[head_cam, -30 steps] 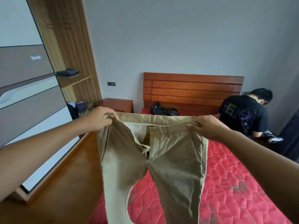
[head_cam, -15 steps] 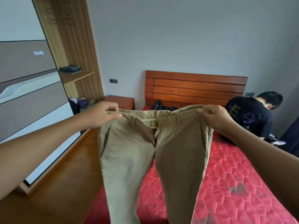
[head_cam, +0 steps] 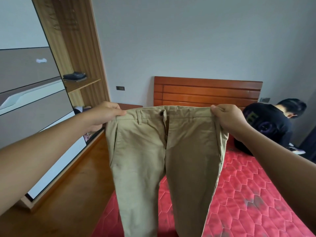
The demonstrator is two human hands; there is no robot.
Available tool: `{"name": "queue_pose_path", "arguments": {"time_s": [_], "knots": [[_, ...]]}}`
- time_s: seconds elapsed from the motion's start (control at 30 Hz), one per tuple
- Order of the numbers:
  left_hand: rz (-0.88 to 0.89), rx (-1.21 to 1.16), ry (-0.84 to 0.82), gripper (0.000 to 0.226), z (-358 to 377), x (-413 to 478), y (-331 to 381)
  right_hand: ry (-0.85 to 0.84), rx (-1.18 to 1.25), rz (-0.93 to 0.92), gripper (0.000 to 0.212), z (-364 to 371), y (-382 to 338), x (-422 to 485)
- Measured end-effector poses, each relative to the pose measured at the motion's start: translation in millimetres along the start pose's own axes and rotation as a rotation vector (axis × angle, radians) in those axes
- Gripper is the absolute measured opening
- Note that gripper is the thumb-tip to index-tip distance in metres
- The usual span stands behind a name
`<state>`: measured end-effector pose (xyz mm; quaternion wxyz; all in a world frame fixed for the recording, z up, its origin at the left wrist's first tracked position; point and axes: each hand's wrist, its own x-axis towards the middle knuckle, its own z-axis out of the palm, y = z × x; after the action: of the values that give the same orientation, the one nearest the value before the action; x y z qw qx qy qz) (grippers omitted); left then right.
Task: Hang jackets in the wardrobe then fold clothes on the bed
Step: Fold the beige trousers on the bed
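A pair of khaki trousers hangs in the air in front of me, front side facing me, waistband stretched flat, both legs dropping out of the bottom of the view. My left hand pinches the waistband's left corner. My right hand grips the right corner, fingers curled round the cloth. Under the trousers lies the bed with its red quilted mattress. The wardrobe stands at the left with sliding panels and an open wooden shelf section.
A person in a black T-shirt bends at the bed's far right side. A folded dark garment lies on the wardrobe shelf. A wooden headboard and nightstand stand at the back wall. Wooden floor runs between wardrobe and bed.
The trousers' open fly and loose waistband have been pulled taut and flat between my hands. My hands moved apart, and the view tilted up a little.
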<state>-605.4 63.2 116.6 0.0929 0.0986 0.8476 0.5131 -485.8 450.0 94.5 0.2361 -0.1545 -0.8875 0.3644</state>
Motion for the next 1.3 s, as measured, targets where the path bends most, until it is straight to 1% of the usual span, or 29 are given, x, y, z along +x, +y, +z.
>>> {"name": "queue_pose_path", "arguments": {"time_s": [0.07, 0.1, 0.13, 0.2, 0.27, 0.33, 0.4, 0.47, 0.5, 0.57, 0.67, 0.77, 0.83, 0.87, 0.9, 0.93, 0.97, 1.0, 1.1, 1.13, 1.17, 1.2, 1.27, 1.3], "knots": [[-0.013, -0.007, 0.021, 0.03, 7, 2, -1, 0.026, -0.264, -0.085, 0.052, 1, -4, -3], [-0.025, -0.021, 0.028, 0.031, 12, 1, 1, 0.032, -0.308, -0.092, 0.052, 2, -6, -3], [-0.035, -0.044, 0.037, 0.031, 15, 3, 3, 0.034, -0.295, -0.068, 0.052, 3, -8, -2], [-0.04, -0.12, 0.046, 0.026, 22, 3, 11, 0.04, -0.129, 0.039, 0.049, 7, -16, 3], [-0.018, -0.244, 0.021, 0.025, 31, 8, 22, 0.013, 0.114, 0.14, 0.043, 13, -33, 5], [0.023, -0.368, -0.01, 0.014, 49, 2, 39, -0.063, 0.317, 0.187, 0.033, 21, -53, 2], [0.041, -0.467, -0.07, 0.012, 73, -10, 54, -0.154, 0.469, 0.212, 0.024, 34, -72, -7], [0.049, -0.572, -0.147, 0.009, 95, -21, 60, -0.244, 0.608, 0.227, 0.021, 47, -88, -22], [0.049, -0.604, -0.187, 0.013, 103, -26, 60, -0.28, 0.655, 0.231, 0.018, 51, -93, -30], [0.043, -0.625, -0.234, 0.028, 111, -30, 53, -0.335, 0.727, 0.249, 0.016, 54, -96, -41], [0.061, -0.606, -0.271, 0.052, 114, -35, 41, -0.456, 0.794, 0.279, 0.021, 49, -94, -49], [0.099, -0.553, -0.306, 0.07, 116, -38, 29, -0.484, 0.817, 0.296, 0.021, 50, -91, -52], [0.191, -0.424, -0.302, 0.089, 119, -38, 21, -0.494, 0.864, 0.301, 0.021, 52, -90, -54], [0.24, -0.324, -0.278, 0.098, 120, -37, 18, -0.508, 0.891, 0.304, 0.021, 53, -91, -56], [0.28, -0.248, -0.24, 0.103, 122, -36, 15, -0.512, 0.895, 0.311, 0.021, 56, -91, -57], [0.306, -0.203, -0.196, 0.1, 123, -37, 14, -0.489, 0.86, 0.321, 0.02, 58, -91, -58], [0.321, -0.172, -0.162, 0.093, 125, -38, 11, -0.443, 0.769, 0.305, 0.017, 60, -90, -58], [0.328, -0.14, -0.143, 0.085, 126, -40, 9, -0.379, 0.593, 0.234, 0.016, 63, -85, -57], [0.348, -0.059, -0.125, 0.073, 129, -41, -4, -0.173, -0.256, -0.146, 0.022, 59, -62, -50], [0.352, -0.047, -0.116, 0.07, 128, -42, -8, -0.136, -0.461, -0.221, 0.023, 55, -53, -47], [0.361, -0.042, -0.111, 0.068, 126, -42, -10, -0.148, -0.562, -0.231, 0.024, 52, -45, -43], [0.377, -0.035, -0.116, 0.065, 124, -42, -10, -0.204, -0.599, -0.194, 0.026, 47, -39, -39], [0.431, 0.01, -0.139, 0.056, 118, -42, -6, -0.348, -0.525, -0.11, 0.028, 39, -29, -30], [0.464, 0.043, -0.143, 0.051, 116, -42, -4, -0.413, -0.438, -0.084, 0.023, 36, -26, -26]]}}
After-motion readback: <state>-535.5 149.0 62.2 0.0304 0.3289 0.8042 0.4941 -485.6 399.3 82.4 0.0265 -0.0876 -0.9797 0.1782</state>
